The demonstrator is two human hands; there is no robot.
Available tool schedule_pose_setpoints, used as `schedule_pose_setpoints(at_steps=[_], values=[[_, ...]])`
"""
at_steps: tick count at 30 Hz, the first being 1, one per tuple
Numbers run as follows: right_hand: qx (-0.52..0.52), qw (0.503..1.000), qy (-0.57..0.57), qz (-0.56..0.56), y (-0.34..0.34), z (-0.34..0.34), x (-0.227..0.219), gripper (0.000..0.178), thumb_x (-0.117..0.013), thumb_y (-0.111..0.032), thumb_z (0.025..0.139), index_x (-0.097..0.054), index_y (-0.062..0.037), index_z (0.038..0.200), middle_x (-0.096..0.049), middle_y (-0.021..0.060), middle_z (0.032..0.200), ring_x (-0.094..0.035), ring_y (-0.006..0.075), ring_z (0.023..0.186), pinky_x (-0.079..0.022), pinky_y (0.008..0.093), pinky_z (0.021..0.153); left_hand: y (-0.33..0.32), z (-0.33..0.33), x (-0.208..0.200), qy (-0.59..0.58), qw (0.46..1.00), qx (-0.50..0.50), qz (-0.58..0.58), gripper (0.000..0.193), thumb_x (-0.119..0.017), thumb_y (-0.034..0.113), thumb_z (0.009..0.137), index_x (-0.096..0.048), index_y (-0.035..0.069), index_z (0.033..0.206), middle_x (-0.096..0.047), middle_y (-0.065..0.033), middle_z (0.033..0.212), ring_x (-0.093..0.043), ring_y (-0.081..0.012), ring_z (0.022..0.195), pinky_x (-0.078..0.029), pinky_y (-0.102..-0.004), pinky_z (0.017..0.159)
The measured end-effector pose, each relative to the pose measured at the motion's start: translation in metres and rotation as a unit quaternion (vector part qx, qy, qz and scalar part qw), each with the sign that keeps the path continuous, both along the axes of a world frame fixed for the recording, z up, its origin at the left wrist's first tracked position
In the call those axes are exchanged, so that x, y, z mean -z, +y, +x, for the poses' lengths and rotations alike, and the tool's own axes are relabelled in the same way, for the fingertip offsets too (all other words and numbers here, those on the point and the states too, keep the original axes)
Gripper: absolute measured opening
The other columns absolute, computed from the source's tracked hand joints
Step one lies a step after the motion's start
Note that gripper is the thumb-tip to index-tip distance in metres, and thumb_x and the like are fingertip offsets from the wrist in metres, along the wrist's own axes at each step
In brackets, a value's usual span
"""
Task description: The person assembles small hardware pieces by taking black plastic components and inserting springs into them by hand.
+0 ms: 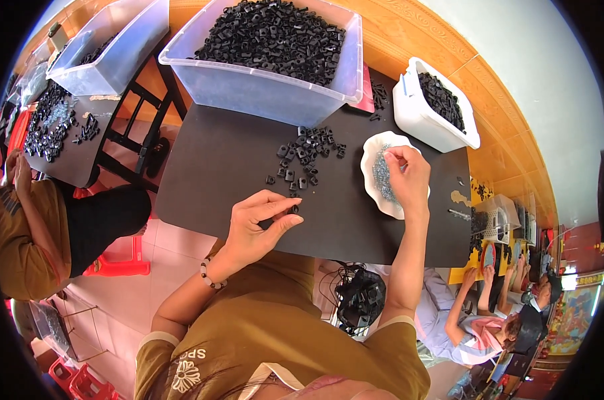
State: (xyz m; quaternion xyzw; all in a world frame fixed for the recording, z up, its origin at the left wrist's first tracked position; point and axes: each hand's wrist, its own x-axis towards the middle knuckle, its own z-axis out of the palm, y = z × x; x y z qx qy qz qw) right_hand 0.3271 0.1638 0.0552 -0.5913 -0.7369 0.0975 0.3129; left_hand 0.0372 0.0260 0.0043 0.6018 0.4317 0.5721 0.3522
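Between thumb and fingertips, my left hand (265, 220) pinches a small black plastic part near the table's front edge. Just beyond it lies a loose heap of similar black plastic parts (305, 150). Over on the right, my right hand (407, 175) reaches into a white scalloped dish (370, 161) filled with small bluish-grey, shiny pieces (382, 175). Its thumb and fingertips are pressed together above the pieces; what they hold, if anything, is too small to make out.
On the dark table (215, 160), a large clear bin (262, 90) of black parts stands at the back. A white tub (425, 117) of black pieces is at the right rear. A co-worker (29, 227) sits at another table on the left; other people work at far right.
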Motion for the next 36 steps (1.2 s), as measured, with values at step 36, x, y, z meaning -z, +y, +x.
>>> schedule_pose_setpoints(at_steps=[36], values=[[-0.198,0.953,0.164,-0.158,-0.075,-0.085,-0.010,0.009,-0.077,-0.010,0.092,-0.074,-0.0020,0.096,-0.069,0.0044,0.086,-0.062,0.0112,0.076,-0.050,0.0263,0.072,-0.002,0.002,0.002,0.049,0.998,-0.014,0.040,0.027,-0.083,0.005,0.084,-0.078,0.001,0.110,-0.071,-0.0095,0.096,-0.065,-0.0179,0.077,-0.052,-0.0281,0.067]])
